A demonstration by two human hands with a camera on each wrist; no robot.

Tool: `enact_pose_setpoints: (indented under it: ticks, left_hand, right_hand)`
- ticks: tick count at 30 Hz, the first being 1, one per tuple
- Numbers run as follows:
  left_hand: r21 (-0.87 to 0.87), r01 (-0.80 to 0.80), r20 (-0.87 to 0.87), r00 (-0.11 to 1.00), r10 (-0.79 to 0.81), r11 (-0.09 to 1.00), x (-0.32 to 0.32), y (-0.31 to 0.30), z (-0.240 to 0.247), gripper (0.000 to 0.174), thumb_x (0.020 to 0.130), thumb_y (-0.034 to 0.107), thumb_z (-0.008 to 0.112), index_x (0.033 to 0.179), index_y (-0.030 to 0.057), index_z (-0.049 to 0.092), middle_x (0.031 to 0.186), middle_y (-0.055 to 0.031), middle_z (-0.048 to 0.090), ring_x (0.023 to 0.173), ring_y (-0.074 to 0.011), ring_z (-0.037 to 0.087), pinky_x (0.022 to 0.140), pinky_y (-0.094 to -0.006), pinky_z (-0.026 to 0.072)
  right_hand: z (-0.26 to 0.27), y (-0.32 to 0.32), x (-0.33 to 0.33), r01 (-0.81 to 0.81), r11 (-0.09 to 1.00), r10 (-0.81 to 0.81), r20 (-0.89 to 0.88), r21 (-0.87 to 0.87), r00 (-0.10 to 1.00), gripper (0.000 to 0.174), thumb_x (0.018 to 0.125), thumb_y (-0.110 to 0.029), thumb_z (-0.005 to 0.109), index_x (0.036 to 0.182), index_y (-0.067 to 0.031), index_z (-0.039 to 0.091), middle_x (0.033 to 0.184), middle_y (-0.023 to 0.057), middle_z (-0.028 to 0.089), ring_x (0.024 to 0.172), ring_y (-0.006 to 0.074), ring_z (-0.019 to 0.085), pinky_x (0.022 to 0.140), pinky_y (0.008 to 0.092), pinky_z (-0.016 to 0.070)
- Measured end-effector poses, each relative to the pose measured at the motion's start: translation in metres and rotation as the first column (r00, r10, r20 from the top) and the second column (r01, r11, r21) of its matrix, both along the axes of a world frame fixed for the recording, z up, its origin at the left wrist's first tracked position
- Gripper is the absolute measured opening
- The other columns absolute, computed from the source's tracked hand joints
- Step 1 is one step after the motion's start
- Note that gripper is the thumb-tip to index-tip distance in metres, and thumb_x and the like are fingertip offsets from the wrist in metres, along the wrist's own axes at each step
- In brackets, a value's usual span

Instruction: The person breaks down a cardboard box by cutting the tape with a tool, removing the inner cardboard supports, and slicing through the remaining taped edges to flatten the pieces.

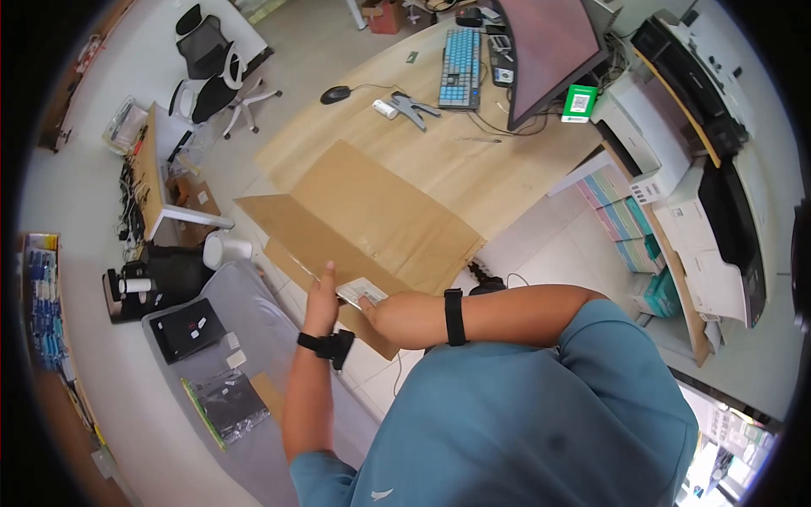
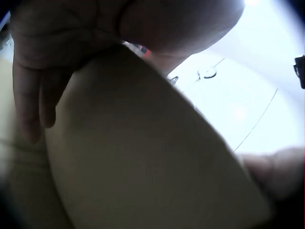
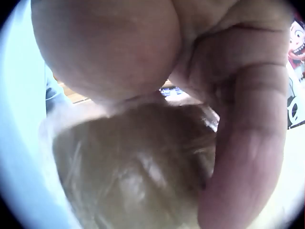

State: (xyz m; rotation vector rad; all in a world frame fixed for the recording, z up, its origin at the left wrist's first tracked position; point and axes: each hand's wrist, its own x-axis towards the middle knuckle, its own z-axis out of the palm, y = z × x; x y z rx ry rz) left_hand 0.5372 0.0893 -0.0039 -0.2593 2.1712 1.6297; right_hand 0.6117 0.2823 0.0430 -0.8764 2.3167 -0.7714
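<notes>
An opened cardboard box (image 1: 363,198) leans against the desk's near edge in the head view, its flaps spread. My left hand (image 1: 321,304) grips the edge of a near flap, thumb pointing up. In the left wrist view, that hand (image 2: 62,52) straddles the brown cardboard (image 2: 133,143). Beside it, my right hand (image 1: 390,319) holds the near part of the box, thumb over a white label (image 1: 355,290). The right wrist view has its fingers (image 3: 248,143) bent around a brown surface with shiny clear tape (image 3: 133,167).
The wooden desk (image 1: 389,152) holds a keyboard (image 1: 460,68), a mouse (image 1: 335,95), a grey spring clamp (image 1: 414,110) and a monitor (image 1: 549,51). Printers (image 1: 701,228) stand at the right. On the left, a grey-covered surface (image 1: 279,338) bears a black laptop (image 1: 189,329). An office chair (image 1: 215,76) is farther back.
</notes>
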Motion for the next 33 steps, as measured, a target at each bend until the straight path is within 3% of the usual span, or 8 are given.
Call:
enact_pose_setpoints:
  ticks: [5,9,13,25,27,28,29,33]
  left_hand:
    - [-0.376,-0.091,-0.037,0.996,0.083,0.922,0.006,-0.026,-0.019,0.048,0.098,0.035,0.053,0.106,-0.012,0.061,0.099,-0.023,0.068,0.095,-0.0297,0.064,0.084,-0.0366,0.0488]
    - [-0.394,-0.172,-0.078,0.985,0.154,0.903,0.021,-0.026,-0.017,0.046,0.098,0.034,0.054,0.114,-0.0095,0.058,0.103,-0.0229,0.069,0.098,-0.032,0.064,0.087,-0.0381,0.0483]
    - [-0.492,-0.244,-0.263,0.957,0.124,0.836,0.023,-0.018,-0.014,0.041,0.099,0.029,0.055,0.118,-0.0072,0.052,0.104,-0.0246,0.069,0.101,-0.0387,0.065,0.087,-0.0411,0.0489]
    - [-0.687,-0.086,-0.029,0.995,0.091,0.722,0.015,0.007,-0.008,0.039,0.102,0.029,0.047,0.114,-0.0062,0.058,0.106,-0.0265,0.067,0.095,-0.0384,0.064,0.084,-0.0445,0.0499]
    - [0.092,-0.378,-0.092,0.918,0.386,0.921,0.028,0.016,0.019,0.031,0.099,0.02,0.047,0.113,0.0008,0.066,0.094,-0.0174,0.069,0.086,-0.0242,0.064,0.08,-0.0397,0.0507]
    - [-0.7,-0.062,-0.112,0.993,-0.023,0.712,0.0,0.032,-0.027,0.024,0.093,0.014,0.05,0.103,0.0037,0.069,0.091,-0.0185,0.07,0.084,-0.029,0.066,0.078,-0.042,0.0513]
    - [-0.669,-0.277,-0.349,0.936,0.037,0.69,-0.002,0.038,-0.056,0.018,0.086,0.012,0.054,0.088,0.0055,0.07,0.087,-0.0191,0.069,0.079,-0.0348,0.066,0.073,-0.046,0.0516]
    - [-0.645,-0.352,-0.268,0.935,0.231,0.678,-0.025,0.071,-0.031,0.03,0.092,0.017,0.047,0.105,-0.0037,0.063,0.085,-0.0254,0.068,0.082,-0.0427,0.066,0.074,-0.0518,0.0514]
  right_hand:
    - [-0.047,0.069,-0.057,0.142,0.976,-0.071,0.377,-0.165,0.923,0.044,0.093,-0.024,0.059,0.133,-0.0051,0.057,0.099,0.0203,0.07,0.087,0.0348,0.068,0.078,0.0441,0.0521]
    - [-0.169,0.186,-0.148,0.741,0.614,-0.78,-0.067,-0.271,0.622,0.031,0.089,-0.017,0.058,0.115,-0.0025,0.065,0.115,0.0228,0.066,0.105,0.0394,0.062,0.093,0.0433,0.0492]
    - [-0.255,0.275,-0.206,0.849,0.509,-0.82,-0.221,0.139,0.528,0.035,0.084,-0.003,0.05,0.118,0.0043,0.057,0.123,0.028,0.055,0.109,0.043,0.059,0.095,0.0461,0.049]
    - [-0.415,0.338,-0.24,0.752,0.575,-0.558,-0.518,0.321,0.648,0.03,0.099,-0.02,0.044,0.117,-0.0044,0.062,0.124,0.0199,0.062,0.117,0.0297,0.059,0.1,0.0428,0.047]
    - [-0.348,0.319,-0.241,0.208,0.38,0.163,-0.286,0.901,0.944,0.047,0.1,-0.035,0.044,0.14,-0.0088,0.049,0.144,0.0132,0.049,0.136,0.0276,0.043,0.111,0.0417,0.0338]
    - [-0.327,0.309,-0.233,0.031,0.223,0.281,-0.095,0.974,0.955,0.062,0.099,-0.043,0.047,0.15,-0.0092,0.039,0.156,0.0119,0.037,0.145,0.0312,0.031,0.117,0.0465,0.0249]
    - [-0.368,0.323,-0.245,0.079,0.265,0.204,-0.136,0.961,0.97,0.069,0.096,-0.047,0.05,0.152,-0.008,0.036,0.16,0.0148,0.029,0.148,0.033,0.025,0.117,0.0532,0.02]
    - [-0.398,0.353,-0.259,0.433,0.642,0.081,-0.618,0.632,0.782,0.021,0.089,-0.025,0.06,0.096,-0.0069,0.067,0.096,0.0095,0.07,0.093,0.0294,0.069,0.077,0.0365,0.0537]
